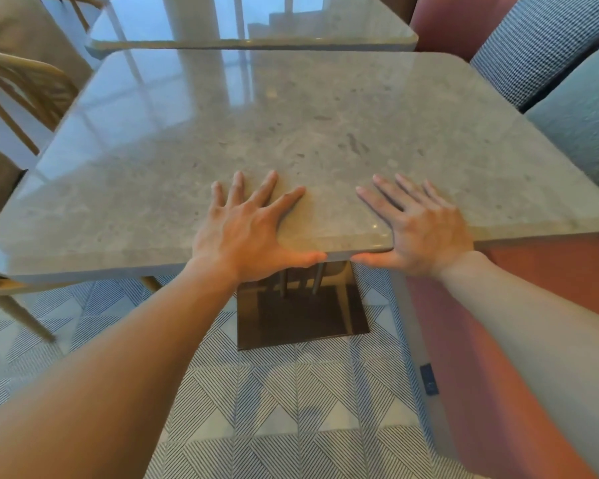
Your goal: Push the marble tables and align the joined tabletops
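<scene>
A grey marble table with rounded corners fills the middle of the view. My left hand and my right hand grip its near edge side by side, fingers spread flat on top and thumbs hooked under the rim. A second marble table stands just beyond it. A narrow dark gap runs between the two tabletops, and the far top sits shifted a little to the left of the near one. The near table's dark square base rests on the floor under my hands.
Wooden chairs stand along the left side. A rust-coloured bench seat with a houndstooth cushion and a teal cushion runs along the right, close to the table's right edge. The floor has striped geometric tiles.
</scene>
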Demonstrator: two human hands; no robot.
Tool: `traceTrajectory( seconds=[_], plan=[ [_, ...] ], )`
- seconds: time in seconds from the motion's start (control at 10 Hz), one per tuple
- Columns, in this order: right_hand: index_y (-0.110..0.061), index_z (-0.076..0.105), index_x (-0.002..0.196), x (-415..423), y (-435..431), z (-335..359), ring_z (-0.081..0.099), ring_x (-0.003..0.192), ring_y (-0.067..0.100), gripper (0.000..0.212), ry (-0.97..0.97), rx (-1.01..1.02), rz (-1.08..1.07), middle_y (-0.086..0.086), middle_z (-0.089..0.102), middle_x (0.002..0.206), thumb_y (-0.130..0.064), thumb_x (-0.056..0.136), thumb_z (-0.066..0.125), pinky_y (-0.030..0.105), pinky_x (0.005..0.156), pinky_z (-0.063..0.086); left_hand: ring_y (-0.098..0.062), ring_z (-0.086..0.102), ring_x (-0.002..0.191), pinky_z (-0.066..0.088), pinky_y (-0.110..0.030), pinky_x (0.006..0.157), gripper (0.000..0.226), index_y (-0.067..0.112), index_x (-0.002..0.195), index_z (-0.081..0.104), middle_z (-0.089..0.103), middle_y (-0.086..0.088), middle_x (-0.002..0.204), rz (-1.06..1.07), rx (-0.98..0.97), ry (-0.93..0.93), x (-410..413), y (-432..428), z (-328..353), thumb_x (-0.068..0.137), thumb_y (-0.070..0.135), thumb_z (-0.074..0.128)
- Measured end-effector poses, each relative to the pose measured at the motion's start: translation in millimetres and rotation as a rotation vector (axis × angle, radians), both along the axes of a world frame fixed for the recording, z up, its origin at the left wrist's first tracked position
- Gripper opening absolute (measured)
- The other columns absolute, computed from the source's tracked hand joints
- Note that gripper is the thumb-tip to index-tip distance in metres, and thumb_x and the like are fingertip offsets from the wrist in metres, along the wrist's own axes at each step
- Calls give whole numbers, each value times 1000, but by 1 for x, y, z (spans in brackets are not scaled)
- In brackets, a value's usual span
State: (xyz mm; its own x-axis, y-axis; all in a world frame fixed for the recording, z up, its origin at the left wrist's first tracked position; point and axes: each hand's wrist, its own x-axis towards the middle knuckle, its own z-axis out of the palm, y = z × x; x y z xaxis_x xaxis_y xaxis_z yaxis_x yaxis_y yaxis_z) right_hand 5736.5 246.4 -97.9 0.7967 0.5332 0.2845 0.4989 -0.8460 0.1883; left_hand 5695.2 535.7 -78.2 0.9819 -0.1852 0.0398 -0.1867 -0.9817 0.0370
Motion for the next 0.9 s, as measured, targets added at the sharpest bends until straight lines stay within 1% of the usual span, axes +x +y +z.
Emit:
traceTrajectory(
  seconds=[0.2, 0.3, 0.4, 0.5, 0.6, 0.7, 0.8, 0.9],
  plan=[
    [-30, 47, 156, 18, -14, 1, 57, 143, 38, 110, -7, 16, 35, 7, 55, 159, -103, 76, 28, 65, 111, 47, -48, 12, 164, 11, -70, 129, 120, 53, 164, 10, 14, 1, 181, 27, 8, -15, 12, -17, -2, 61, 114, 17],
    [-28, 51, 155, 29, -20, 4, 57, 142, 39, 110, -16, 31, 49, 8, 56, 158, -101, 75, 32, 64, 111, 47, -48, 12, 164, 10, -70, 129, 120, 54, 163, 10, 13, 1, 181, 47, 9, -12, 20, -27, -2, 60, 114, 18],
    [-26, 54, 154, 36, -29, 5, 58, 141, 39, 111, -12, 45, 62, 9, 58, 156, -100, 75, 30, 64, 111, 48, -49, 12, 164, 10, -70, 129, 121, 53, 164, 11, 14, 0, 181, 62, 2, -15, 24, -38, -2, 60, 114, 17],
    [-26, 54, 154, 43, -33, 3, 58, 141, 39, 110, -35, 50, 78, 8, 58, 156, -100, 75, 34, 63, 111, 49, -48, 12, 164, 11, -69, 129, 120, 53, 164, 11, 14, 1, 181, 76, 19, -21, 28, -41, -3, 60, 114, 17],
    [-27, 53, 154, 44, -35, 1, 57, 142, 38, 110, -9, 44, 69, 7, 57, 157, -100, 74, 36, 63, 111, 48, -47, 13, 164, 12, -68, 129, 120, 54, 164, 11, 14, 2, 181, 82, 17, -20, 25, -42, -2, 60, 114, 18],
    [-28, 51, 154, 42, -33, 4, 57, 142, 38, 112, 65, 32, 55, 6, 56, 157, -103, 75, 27, 64, 113, 47, -45, 14, 165, 11, -66, 130, 121, 54, 163, 12, 16, 2, 180, 99, -21, -9, 21, -42, 1, 59, 115, 16],
    [-29, 42, 158, 40, -32, 15, 45, 151, 37, 116, 212, -7, 28, 4, 46, 164, -105, 72, 23, 64, 121, 36, -38, 17, 165, 12, -61, 132, 116, 53, 161, 22, 22, 4, 179, 111, -54, 22, 12, -48, 12, 61, 113, 21],
    [-30, 40, 157, 28, -33, 37, 40, 153, 30, 123, 429, 167, -43, 0, 43, 164, -106, 61, 35, 52, 125, 31, -21, 44, 153, 29, -51, 129, 94, 52, 148, 48, 52, 11, 160, 253, -570, 21, -5, -53, 29, 65, 97, 52]
  ],
)
